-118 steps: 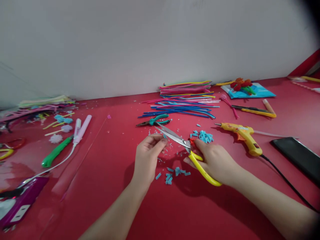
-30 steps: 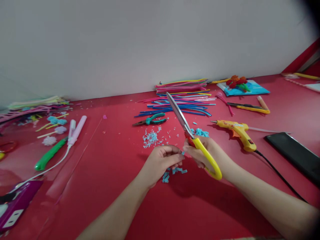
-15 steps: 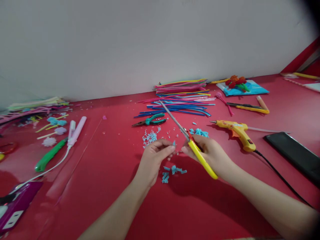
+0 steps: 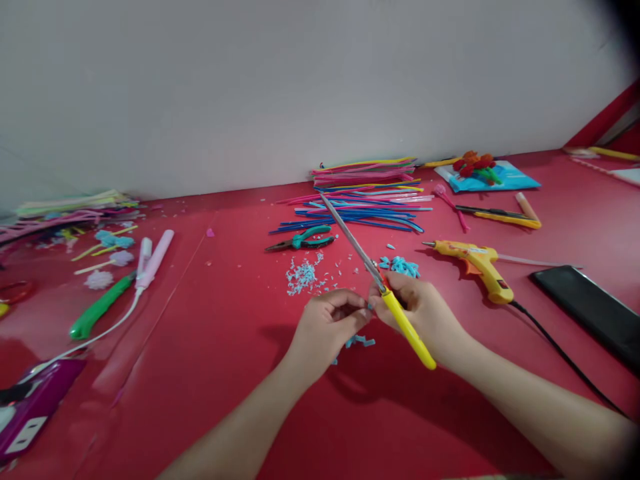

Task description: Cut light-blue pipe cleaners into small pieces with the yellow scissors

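Observation:
My right hand (image 4: 430,313) is wrapped round yellow-handled scissors (image 4: 410,331), whose long blades point up and away to the left. My left hand (image 4: 320,330) is closed in a pinch, its fingertips meeting those of my right hand. Between them shows a tiny light-blue piece of pipe cleaner (image 4: 370,307). Below the fingers lie several cut blue pieces (image 4: 361,341), partly hidden by my left hand. Beyond my right hand is a heap of blue pieces (image 4: 404,267). Blue fuzz clippings (image 4: 301,276) are scattered past my left hand.
Teal-handled pliers (image 4: 303,241) lie in front of bundled pipe cleaners (image 4: 363,177). To the right are a yellow glue gun (image 4: 475,260) with its cord and a black phone (image 4: 590,313). At left lie a pink hair-straightener-like tool (image 4: 156,259), a green-handled tool (image 4: 103,307) and a purple device (image 4: 43,407).
My left hand has moved right, bringing the small blue piece to the fingertips of my right hand. It now covers more of the cut pieces below. The scissors stay in my right hand.

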{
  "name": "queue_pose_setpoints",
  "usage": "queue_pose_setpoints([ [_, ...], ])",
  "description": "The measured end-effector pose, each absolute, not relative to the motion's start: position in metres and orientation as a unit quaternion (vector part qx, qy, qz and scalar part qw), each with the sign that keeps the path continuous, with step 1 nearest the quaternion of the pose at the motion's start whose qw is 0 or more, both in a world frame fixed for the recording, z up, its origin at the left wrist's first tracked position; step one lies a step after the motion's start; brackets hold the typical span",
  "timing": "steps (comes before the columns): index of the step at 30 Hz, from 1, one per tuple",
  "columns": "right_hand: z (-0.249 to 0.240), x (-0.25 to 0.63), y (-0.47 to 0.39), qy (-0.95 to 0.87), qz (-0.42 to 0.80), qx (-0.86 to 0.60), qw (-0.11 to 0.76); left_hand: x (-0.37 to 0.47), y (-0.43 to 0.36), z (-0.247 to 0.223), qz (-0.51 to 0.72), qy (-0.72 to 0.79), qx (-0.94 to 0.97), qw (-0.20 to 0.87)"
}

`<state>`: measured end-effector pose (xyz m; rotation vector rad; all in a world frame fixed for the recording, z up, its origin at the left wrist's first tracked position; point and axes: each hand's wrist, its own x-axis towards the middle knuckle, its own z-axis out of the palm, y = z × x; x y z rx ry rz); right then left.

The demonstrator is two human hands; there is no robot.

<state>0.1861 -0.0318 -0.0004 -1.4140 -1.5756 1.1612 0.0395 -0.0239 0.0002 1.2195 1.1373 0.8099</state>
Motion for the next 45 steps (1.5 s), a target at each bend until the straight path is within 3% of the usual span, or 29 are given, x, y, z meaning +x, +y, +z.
queue_pose_setpoints([
  [6, 0.002, 0.189, -0.029, -0.655, 0.42, -0.54, 0.321, 0.036, -0.021, -0.002, 0.356, 0.466, 0.539, 0.605],
  [14, -0.003, 0.205, -0.03, -0.772, 0.147, -0.603, 0.135, 0.02, -0.007, -0.002, 0.532, 0.485, 0.392, 0.573],
  [19, -0.012, 0.203, -0.032, -0.807, 0.059, -0.583, 0.074, 0.014, -0.003, -0.002, 0.563, 0.467, 0.384, 0.564],
  [45, -0.018, 0.198, -0.035, -0.818, 0.028, -0.573, 0.048, 0.013, -0.006, 0.001, 0.582, 0.454, 0.368, 0.565],
])
